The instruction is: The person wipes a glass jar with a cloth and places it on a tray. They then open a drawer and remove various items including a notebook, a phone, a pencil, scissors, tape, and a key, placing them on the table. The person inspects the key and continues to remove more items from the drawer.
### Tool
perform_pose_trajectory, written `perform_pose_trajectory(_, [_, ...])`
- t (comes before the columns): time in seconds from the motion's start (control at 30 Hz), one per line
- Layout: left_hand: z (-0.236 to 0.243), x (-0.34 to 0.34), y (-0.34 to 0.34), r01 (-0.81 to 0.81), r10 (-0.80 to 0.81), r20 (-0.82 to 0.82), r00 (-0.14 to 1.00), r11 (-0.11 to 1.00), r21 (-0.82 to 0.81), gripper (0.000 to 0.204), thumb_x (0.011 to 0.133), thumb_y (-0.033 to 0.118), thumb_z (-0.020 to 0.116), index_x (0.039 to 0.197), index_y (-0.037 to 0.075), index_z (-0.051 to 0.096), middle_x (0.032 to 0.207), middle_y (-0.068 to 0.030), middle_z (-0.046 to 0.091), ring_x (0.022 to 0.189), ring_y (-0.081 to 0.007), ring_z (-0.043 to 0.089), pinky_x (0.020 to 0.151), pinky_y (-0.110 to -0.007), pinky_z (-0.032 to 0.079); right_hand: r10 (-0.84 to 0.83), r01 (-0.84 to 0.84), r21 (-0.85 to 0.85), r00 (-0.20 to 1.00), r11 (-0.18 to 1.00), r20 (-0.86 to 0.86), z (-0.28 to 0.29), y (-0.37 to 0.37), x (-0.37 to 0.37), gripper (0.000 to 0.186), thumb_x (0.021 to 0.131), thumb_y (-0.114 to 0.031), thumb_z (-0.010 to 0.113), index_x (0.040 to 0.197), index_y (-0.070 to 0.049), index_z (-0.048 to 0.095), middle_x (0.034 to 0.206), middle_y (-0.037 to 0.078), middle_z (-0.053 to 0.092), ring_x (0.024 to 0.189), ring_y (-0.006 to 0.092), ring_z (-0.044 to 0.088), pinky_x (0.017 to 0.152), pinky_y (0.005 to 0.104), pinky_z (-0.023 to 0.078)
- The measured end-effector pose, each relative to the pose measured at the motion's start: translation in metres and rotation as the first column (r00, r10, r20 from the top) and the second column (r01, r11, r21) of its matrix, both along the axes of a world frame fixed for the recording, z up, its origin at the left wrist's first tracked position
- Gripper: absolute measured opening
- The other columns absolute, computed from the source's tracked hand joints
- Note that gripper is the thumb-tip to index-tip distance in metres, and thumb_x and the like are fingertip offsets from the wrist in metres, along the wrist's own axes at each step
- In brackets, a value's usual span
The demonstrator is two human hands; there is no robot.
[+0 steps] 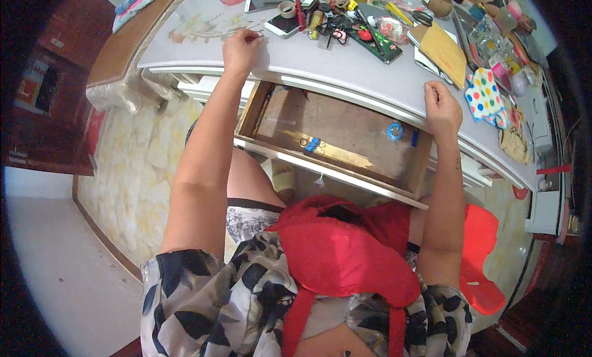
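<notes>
My left hand rests on the tabletop, fingers curled closed; no object shows in it. Nearest to it lies a white smartphone with a roll of tape by its top. At the table's front edge, my right hand is closed in a loose fist, also with nothing visible. Between my forearms a wooden drawer is pulled out. Inside are a blue ring-shaped roll, a small blue item by a metal ring, and a worn golden strip.
Behind the drawer, a mixed pile includes scissors, a red pen and cables. A brown envelope and a polka-dot cloth lie toward the right. A red plastic chair stands at the lower right.
</notes>
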State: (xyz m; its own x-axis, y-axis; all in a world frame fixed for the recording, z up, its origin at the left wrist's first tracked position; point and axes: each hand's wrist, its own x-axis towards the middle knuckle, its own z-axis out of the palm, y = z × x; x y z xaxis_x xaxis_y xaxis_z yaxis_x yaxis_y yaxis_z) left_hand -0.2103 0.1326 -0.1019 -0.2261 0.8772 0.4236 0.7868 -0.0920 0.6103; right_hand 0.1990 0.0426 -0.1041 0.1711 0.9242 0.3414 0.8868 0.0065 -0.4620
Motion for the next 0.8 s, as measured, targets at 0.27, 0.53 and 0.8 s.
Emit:
perform_pose_trajectory(0.27, [-0.016,0.005,0.024,-0.078,0.084,-0.140,0.987,0.996,0.048,0.019,0.075,0.023,0.065,0.082,0.005,0.068,0.085,-0.0130,0.065,0.087,-0.0308,0.057,0.079,-0.041,0.045,0.038,-0.007,0.200,0.988,0.980,-0.151,-0.002,-0.009,-0.009,0.023,0.087,-0.027,0.053,0.097,-0.008,0.061,0.090,0.013,0.064,0.084,0.0323,0.061,0.071,0.0392,0.047])
perform_pose_trajectory(0.53, [-0.022,-0.003,0.023,-0.159,0.194,-0.304,0.933,0.978,0.138,0.024,0.079,0.026,0.063,0.095,0.009,0.067,0.094,-0.0126,0.065,0.091,-0.0317,0.058,0.083,-0.042,0.045,0.820,-0.815,-0.194,0.567,0.545,-0.080,-0.060,-0.036,-0.131,0.026,0.079,-0.008,0.059,0.105,-0.007,0.061,0.106,0.013,0.057,0.101,0.0303,0.052,0.087,0.0386,0.043])
perform_pose_trajectory(0.8, [-0.011,0.008,0.014,-0.198,0.205,-0.229,0.952,0.979,0.056,0.022,0.079,0.021,0.059,0.097,0.010,0.065,0.095,-0.0097,0.064,0.097,-0.0298,0.054,0.084,-0.040,0.044,0.926,-0.769,-0.571,0.376,0.287,-0.041,-0.118,-0.014,-0.183,0.037,0.075,0.000,0.056,0.111,-0.008,0.057,0.121,0.011,0.048,0.116,0.0299,0.042,0.097,0.0381,0.037])
